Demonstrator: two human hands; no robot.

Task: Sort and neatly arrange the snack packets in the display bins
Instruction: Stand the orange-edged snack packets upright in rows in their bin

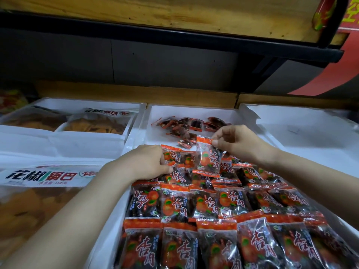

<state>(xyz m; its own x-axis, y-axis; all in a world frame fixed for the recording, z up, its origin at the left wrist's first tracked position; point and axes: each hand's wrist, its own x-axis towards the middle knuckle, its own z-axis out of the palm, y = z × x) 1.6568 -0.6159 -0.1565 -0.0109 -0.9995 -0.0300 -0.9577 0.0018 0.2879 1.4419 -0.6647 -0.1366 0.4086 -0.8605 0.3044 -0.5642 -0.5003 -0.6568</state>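
Dark grey back panel [155, 63], dimly lit. Above it runs a black rail [136, 33] beneath a wooden shelf [155, 14]. Below it lies a wooden ledge [136, 94]. To its right hangs a red sign [345, 61].

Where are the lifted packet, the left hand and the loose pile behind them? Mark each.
lifted packet [208, 158], head view, middle of its clear front.
left hand [147, 162], head view, back of the hand.
loose pile [186, 126], head view, middle of the heap.
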